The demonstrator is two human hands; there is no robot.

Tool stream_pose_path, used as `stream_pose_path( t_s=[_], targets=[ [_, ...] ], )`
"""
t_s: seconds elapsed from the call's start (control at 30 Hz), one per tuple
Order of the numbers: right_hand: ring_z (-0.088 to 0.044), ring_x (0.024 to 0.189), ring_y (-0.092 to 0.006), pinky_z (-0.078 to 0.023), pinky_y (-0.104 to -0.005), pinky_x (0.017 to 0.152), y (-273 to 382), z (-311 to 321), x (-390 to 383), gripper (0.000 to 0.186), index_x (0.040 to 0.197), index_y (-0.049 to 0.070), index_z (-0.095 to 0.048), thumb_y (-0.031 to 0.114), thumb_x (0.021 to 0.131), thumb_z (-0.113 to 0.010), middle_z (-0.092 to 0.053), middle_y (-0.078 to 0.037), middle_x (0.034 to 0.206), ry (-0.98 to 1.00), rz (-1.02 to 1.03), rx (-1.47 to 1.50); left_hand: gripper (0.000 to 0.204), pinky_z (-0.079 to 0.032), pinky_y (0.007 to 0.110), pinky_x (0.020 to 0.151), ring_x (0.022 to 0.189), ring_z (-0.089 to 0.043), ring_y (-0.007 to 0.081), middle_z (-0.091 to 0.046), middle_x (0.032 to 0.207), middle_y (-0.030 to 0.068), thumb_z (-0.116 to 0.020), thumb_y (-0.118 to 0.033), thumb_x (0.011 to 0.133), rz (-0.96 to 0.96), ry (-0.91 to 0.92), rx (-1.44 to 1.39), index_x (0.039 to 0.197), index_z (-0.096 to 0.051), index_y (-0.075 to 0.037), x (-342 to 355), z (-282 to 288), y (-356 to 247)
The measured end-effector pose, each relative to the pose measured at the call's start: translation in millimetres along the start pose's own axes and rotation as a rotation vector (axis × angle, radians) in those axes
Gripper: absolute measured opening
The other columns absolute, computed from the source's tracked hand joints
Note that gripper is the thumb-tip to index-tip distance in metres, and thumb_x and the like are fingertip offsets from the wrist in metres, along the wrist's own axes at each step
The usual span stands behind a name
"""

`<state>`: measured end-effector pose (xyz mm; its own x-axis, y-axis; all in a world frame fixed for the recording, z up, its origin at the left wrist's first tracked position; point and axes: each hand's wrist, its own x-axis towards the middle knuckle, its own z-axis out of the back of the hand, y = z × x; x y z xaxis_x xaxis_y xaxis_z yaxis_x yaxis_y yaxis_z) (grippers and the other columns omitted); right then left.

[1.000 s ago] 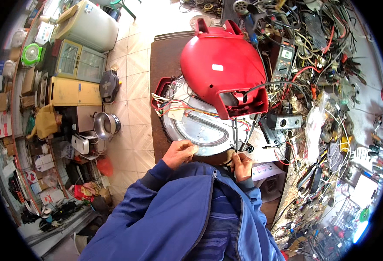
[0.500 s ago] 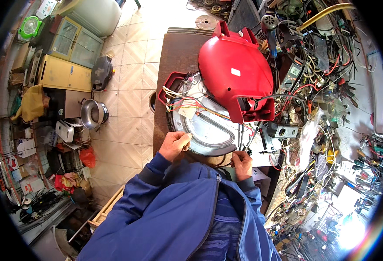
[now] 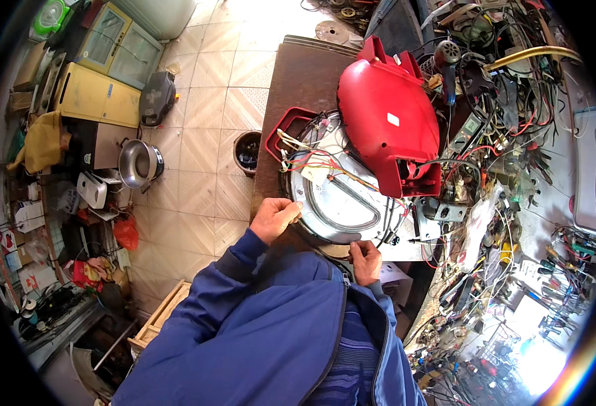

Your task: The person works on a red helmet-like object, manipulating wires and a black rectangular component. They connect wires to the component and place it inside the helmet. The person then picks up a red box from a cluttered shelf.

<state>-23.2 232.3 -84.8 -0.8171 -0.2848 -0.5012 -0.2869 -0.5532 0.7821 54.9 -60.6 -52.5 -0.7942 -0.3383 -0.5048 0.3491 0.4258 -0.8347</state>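
A round metal heating plate [image 3: 311,203] with a curved heating element [image 3: 345,215] on its underside lies exposed at the near edge of the bench. My left hand [image 3: 276,218] is at its left rim, thumb and fingers pinched together. At the near rim, my right hand [image 3: 365,262] is closed too, thumb against forefinger. Any small piece between the fingertips is hidden. Loose red, yellow and white wires [image 3: 311,162] cross the plate's far left part. Beyond it leans a red appliance shell [image 3: 389,115], covering the plate's far right side.
The brown bench top [image 3: 301,81] extends behind the appliance. Tangled cables and tools [image 3: 474,223] crowd the right side, with a heat gun [image 3: 448,57] at the back. A dark bucket [image 3: 247,152] stands on the tiled floor left of the bench; a steel pot [image 3: 135,164] sits farther left.
The view has shifted, placing the bench farther right in the picture. My right hand has moved left along the near rim; my left hand has moved slightly up the left rim.
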Motion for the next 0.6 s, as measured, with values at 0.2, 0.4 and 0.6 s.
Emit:
stream_pose_path(
  t_s=[0.2, 0.4, 0.6],
  targets=[
    [-0.062, 0.063, -0.0136, -0.05, -0.031, 0.06, 19.3, -13.1, -3.5, 0.024, 0.088, -0.004, -0.065, 0.018, 0.092, -0.07, -0.067, -0.01, 0.07, -0.039, -0.001, -0.125, 0.022, -0.047, 0.025, 0.061, 0.065, -0.057, 0.0086, -0.064, 0.071, 0.0029, -0.07, -0.019, 0.091, -0.155, -0.223, 0.213, 0.083, -0.063, 0.0, 5.5, 21.1, -9.1],
    [-0.064, 0.062, -0.0157, -0.05, -0.0318, 0.058, 22.0, -16.1, -2.8, 0.023, 0.083, -0.003, -0.061, 0.017, 0.091, -0.069, -0.066, -0.01, 0.068, -0.066, -0.039, -0.153, 0.036, -0.054, 0.034, 0.078, 0.099, -0.063, 0.0244, -0.061, 0.116, 0.0122, -0.076, -0.012, 0.08, -0.586, -0.378, 0.609, 0.114, -0.064, -0.005, 21.9, 26.2, -52.3],
    [-0.065, 0.063, -0.0157, -0.051, -0.0316, 0.057, 26.4, -15.8, -0.1, 0.023, 0.084, -0.003, -0.06, 0.017, 0.091, -0.069, -0.066, -0.01, 0.07, -0.032, -0.082, -0.054, 0.024, -0.051, 0.039, 0.087, 0.102, -0.063, 0.0323, -0.066, 0.108, 0.014, -0.074, -0.01, 0.082, -0.738, -0.297, 0.767, 0.105, -0.07, -0.005, 55.2, 23.8, -62.0]
  ],
)
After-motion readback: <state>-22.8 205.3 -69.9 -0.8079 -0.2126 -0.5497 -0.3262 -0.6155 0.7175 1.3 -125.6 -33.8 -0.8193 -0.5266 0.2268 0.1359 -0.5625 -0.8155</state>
